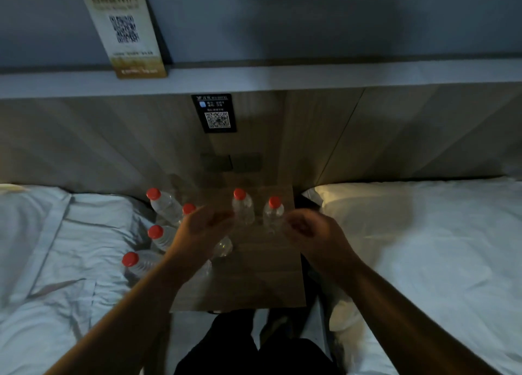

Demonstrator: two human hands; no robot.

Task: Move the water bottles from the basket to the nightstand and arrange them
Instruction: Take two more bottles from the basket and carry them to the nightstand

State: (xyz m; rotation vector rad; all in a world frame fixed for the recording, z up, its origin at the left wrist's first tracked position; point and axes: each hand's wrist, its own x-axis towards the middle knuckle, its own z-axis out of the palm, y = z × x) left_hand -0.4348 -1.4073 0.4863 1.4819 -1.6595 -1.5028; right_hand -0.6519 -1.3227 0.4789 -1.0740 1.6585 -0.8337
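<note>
Six clear water bottles with red caps are standing on the wooden nightstand (254,278), which is sitting between two white beds. Four of them are lining its left edge: one at the far-left corner (162,203), a second (188,209) just behind the left hand, a third (160,236) nearer, and a fourth (135,263) nearest the person. Two more are standing side by side near the far edge, the left one (243,206) and the right one (274,212).

The left hand (202,230) is hovering over the left-middle of the top, fingers loosely curled and holding nothing, partly hiding the second bottle. The right hand (309,230) is hanging just right of the right-hand far bottle, fingers curled with a narrow gap, and is also appearing empty, though blur is making contact with that bottle hard to tell.
</note>
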